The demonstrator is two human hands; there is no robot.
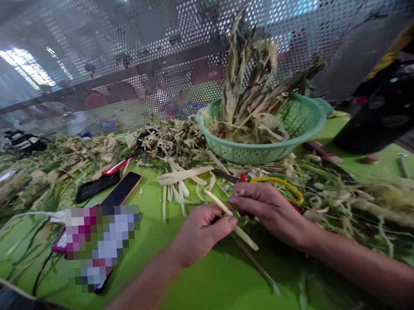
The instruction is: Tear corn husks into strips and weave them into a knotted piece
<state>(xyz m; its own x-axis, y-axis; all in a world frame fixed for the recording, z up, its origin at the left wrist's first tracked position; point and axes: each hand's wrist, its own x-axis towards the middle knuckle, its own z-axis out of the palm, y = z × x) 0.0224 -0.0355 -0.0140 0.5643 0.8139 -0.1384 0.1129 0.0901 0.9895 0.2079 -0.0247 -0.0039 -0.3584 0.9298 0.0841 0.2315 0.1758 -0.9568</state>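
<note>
My left hand (206, 232) is closed, with its thumb pressing a pale, narrow corn husk strip (247, 239) against the fingers. The strip runs at a slant between my hands, one end pointing down and right. A thinner, duller stalk (261, 268) trails below it over the green table. Close against the strip's upper part, my right hand (266, 210) is pinched, and a small pale bit of husk shows at its fingertips. Its other fingers are partly hidden. Just beyond my hands lie loose pale husk strips (183, 176) and a tool with yellow handles (295, 191), partly covered by my right hand.
A green plastic basket (263, 154) with dried husks (238, 94) stands at the back. Husk scraps (174, 140) and corn silk (395, 204) cover much of the green table (208, 295). Phones (123, 190) and a white cable (4, 221) lie left; a black container (379, 111) stands right.
</note>
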